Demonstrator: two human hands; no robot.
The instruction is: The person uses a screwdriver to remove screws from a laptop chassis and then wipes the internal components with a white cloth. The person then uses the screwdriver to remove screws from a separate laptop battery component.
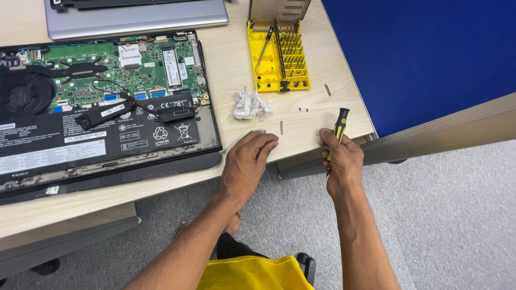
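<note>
Screwdriver [340, 124], black and yellow, stands upright in my right hand [339, 161] at the desk's [301, 134] front right corner, its handle poking above my closed fist and its shaft running down below it, past the desk's front edge. My left hand [244, 166] rests near that same edge with its fingers curled, the tips touching a small silvery piece [259, 131]; I cannot tell whether that grip has actually pinched it. A loose bit [281, 127] lies just beside it, and two tiny dark screws [303, 109] sit farther back, near the yellow bit case [279, 56] and a crumpled tissue [250, 105]. As I judge it, the risk lies in these small parts: they are close to the front edge, and a sweep of my wrist could knock them to the floor. The opened laptop [102, 102] lies well apart, toward the left edge.
</note>
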